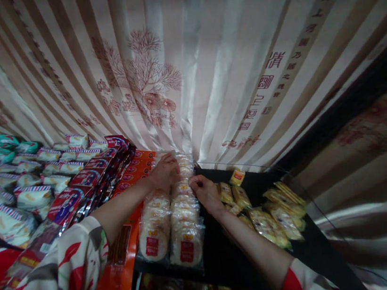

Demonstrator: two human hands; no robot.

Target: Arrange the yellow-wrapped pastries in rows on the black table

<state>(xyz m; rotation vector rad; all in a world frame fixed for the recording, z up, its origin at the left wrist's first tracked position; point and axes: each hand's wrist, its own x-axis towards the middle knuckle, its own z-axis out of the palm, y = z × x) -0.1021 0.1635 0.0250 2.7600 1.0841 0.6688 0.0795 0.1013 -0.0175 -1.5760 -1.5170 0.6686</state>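
Note:
Two rows of wrapped rice cracker packets lie overlapped side by side, a left row [152, 236] and a right row [185, 234], each with a red label on its nearest packet. My left hand [166, 173] rests over the far part of the left row, its fingers bent and close together at the edge of the right row. What lies beneath those fingers is hidden. At the right row's outer edge is my right hand [205, 192], with fingers curled and thumb and fingertips pinched against the packets. What exactly they grip is too small and dim to tell.
An orange package [119, 269] and a line of dark red packets [74, 191] lie left of the crackers. Further left are several white packets [34, 199] and green packets [0, 142]. Yellow packets [264, 221] lie right on the black surface [227, 269]. A printed curtain [197, 68] hangs behind.

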